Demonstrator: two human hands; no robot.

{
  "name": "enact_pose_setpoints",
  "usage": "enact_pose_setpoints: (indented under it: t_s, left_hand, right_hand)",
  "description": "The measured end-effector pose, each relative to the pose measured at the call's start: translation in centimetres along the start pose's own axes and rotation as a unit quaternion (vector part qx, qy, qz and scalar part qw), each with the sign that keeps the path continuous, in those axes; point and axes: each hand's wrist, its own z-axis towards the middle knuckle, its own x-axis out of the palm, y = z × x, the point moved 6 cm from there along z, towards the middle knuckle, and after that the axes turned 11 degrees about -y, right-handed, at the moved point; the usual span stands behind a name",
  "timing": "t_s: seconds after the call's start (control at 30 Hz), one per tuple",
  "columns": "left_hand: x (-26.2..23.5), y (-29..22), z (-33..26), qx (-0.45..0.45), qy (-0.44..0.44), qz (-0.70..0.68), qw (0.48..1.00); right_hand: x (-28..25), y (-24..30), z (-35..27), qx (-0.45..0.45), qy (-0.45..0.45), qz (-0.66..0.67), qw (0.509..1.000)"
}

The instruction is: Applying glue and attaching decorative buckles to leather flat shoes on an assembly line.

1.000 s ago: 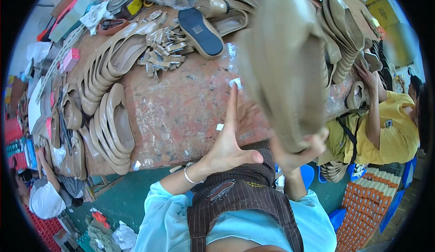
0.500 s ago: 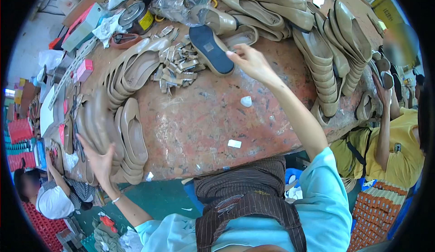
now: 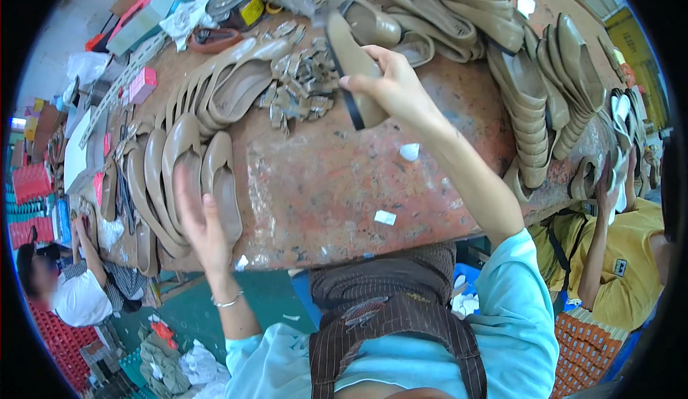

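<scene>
My right hand (image 3: 396, 87) is closed around a beige shoe (image 3: 351, 51) with a dark sole, tilted on its side above the far middle of the table. Beside it on the left lies a heap of small shiny bow-like pieces (image 3: 295, 87). My left hand (image 3: 202, 230), slightly blurred, has its fingers stretched out and apart. It hovers at the near end of a row of beige shoes (image 3: 154, 184) and appears to hold nothing. Another set of nested beige shoes (image 3: 240, 87) lies just beyond that row.
Stacked beige shoes (image 3: 527, 123) line the right side, with more stacks (image 3: 466, 8) at the back. A metal can (image 3: 236, 5) and a pink box (image 3: 143, 86) stand far left. White scraps (image 3: 385, 217) dot the worn table (image 3: 308, 184). A person in yellow (image 3: 623, 270) handles white shoes at right.
My right hand has taken hold of the shoe that lay sole up and turned it onto its side. My left hand has moved right along the row of shoes.
</scene>
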Motion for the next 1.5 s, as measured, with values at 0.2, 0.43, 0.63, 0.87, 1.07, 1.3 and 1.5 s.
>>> enact_pose_setpoints:
  t_s: [0.2,0.43,0.63,0.87,1.07,1.3,1.5]
  left_hand:
    - [10.4,-3.8,-4.4,-0.295,0.144,-0.357,0.874]
    - [12.7,2.8,-15.0,-0.493,0.221,-0.255,0.802]
    - [12.2,2.2,-15.8,-0.341,0.415,0.144,0.831]
    - [11.0,-3.3,-16.2,-0.332,0.211,-0.215,0.894]
    - [16.1,-1.6,-18.9,-0.54,-0.007,-0.49,0.684]
    - [20.0,2.7,-17.1,-0.578,-0.136,-0.632,0.499]
    - [19.2,2.5,-18.1,-0.569,-0.022,-0.664,0.485]
  right_hand:
    - [6.4,2.1,-15.6,-0.235,0.121,-0.236,0.935]
    - [-7.6,-6.0,-17.9,-0.083,-0.27,-0.201,0.938]
    - [-8.6,-12.7,-14.5,-0.066,-0.233,-0.325,0.914]
    - [-8.5,-13.5,-11.6,-0.125,-0.272,-0.318,0.899]
    - [-7.3,-13.3,-11.5,-0.07,-0.185,-0.08,0.977]
    - [-5.5,-11.3,-13.6,-0.053,-0.069,-0.115,0.99]
    - [-3.5,-9.1,-13.8,-0.17,0.006,-0.29,0.942]
